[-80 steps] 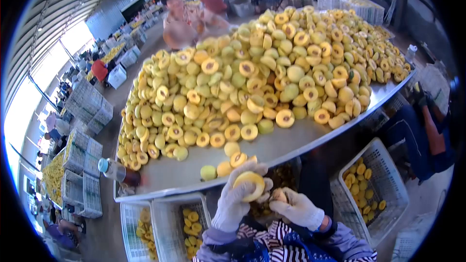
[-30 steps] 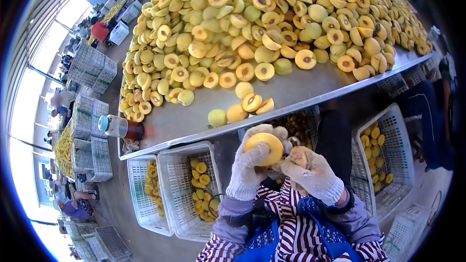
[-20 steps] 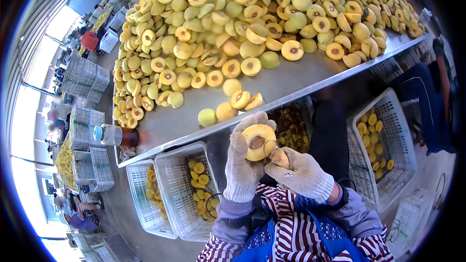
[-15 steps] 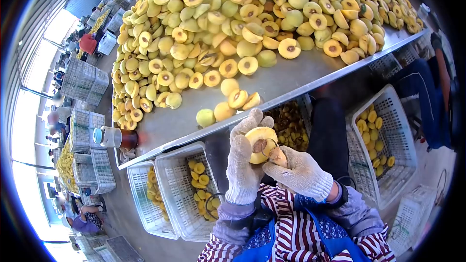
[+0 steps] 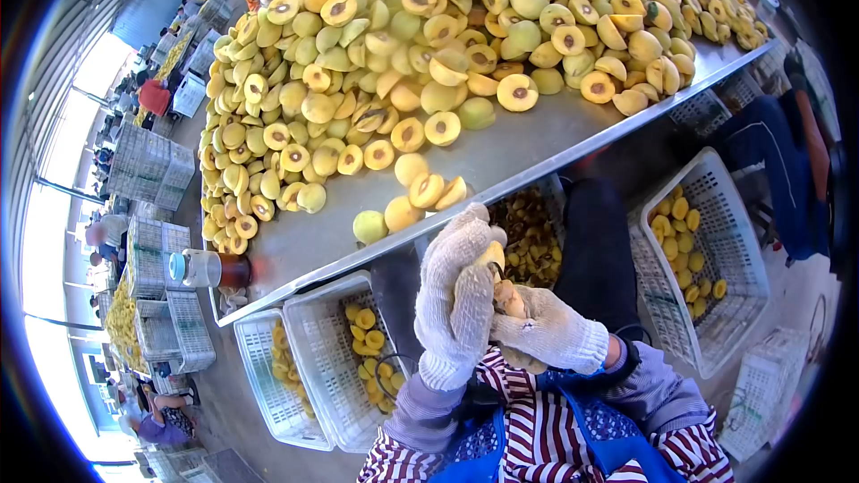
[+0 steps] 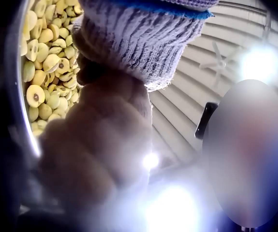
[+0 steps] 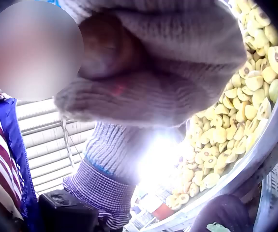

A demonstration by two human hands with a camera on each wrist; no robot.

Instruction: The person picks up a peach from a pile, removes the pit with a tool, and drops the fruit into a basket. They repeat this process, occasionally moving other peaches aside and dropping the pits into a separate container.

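Observation:
My gloved left hand [image 5: 455, 295] grips a halved yellow peach [image 5: 491, 254], its back turned to the head camera, so only a thin strip of the fruit shows past the fingers. Close beside it, my gloved right hand [image 5: 557, 331] holds a pitting tool [image 5: 510, 299] by its light wooden handle, the metal loop hidden at the fruit. In the left wrist view the left hand [image 6: 105, 140] is dark and blurred. The right hand [image 7: 172, 63] fills the top of the right wrist view. Several peaches [image 5: 404, 213], some halved, lie by the table's near edge.
A large heap of peach halves [image 5: 358, 107] covers much of the metal table [image 5: 335, 237]. A bottle [image 5: 210, 268] lies at its left corner. Crates [image 5: 309, 331] stand below on the left, another crate [image 5: 729, 304] on the right, and pits [image 5: 528, 241] lie between.
The left hand has rolled over, so the peach half's cut face with the pit, seen half a second ago, is turned away. The right hand stays close with the tool. The head view has shifted slightly.

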